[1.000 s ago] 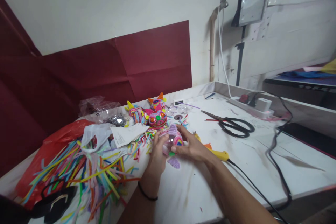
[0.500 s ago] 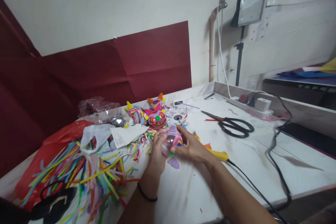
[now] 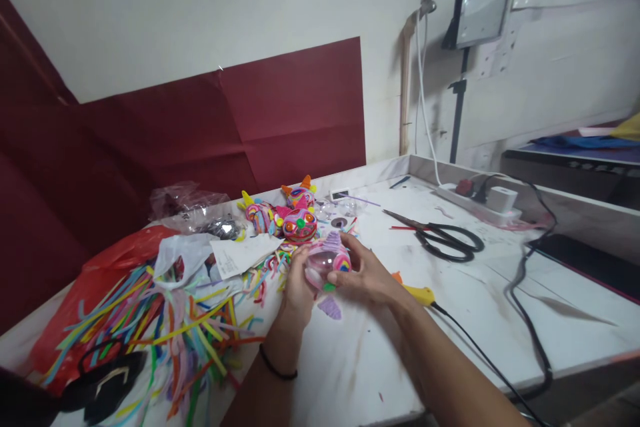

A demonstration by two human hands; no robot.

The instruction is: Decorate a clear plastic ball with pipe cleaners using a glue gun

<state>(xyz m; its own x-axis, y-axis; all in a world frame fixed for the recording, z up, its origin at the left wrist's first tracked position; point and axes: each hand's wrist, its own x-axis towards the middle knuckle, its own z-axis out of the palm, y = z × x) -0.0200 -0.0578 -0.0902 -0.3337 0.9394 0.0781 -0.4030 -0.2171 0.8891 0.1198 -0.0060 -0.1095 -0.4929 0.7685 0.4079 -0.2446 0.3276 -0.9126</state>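
Observation:
Between my two hands is a clear plastic ball (image 3: 321,261) partly covered with coiled pipe cleaners, with a purple ear-like piece on top and a rainbow coil on its right side. My left hand (image 3: 299,283) wraps round its left side. On the right, my right hand (image 3: 363,271) grips it, thumb on the front near the rainbow coil. A loose purple pipe-cleaner piece (image 3: 330,308) lies on the table just below the ball. A yellow-handled glue gun (image 3: 420,294) rests partly behind my right forearm. Several finished colourful pipe-cleaner figures (image 3: 300,224) stand behind my hands.
Loose pipe cleaners (image 3: 185,340) spread over a red plastic bag (image 3: 100,280) at left. Black-handled scissors (image 3: 445,240) lie at right, near a white power strip (image 3: 477,205). A black cable (image 3: 525,293) runs down the right side. A ring light-like panel lamp (image 3: 483,10) stands behind.
The ball has tilted slightly in my hands and shows more of its clear front. My right hand has shifted a little, and the view has moved slightly.

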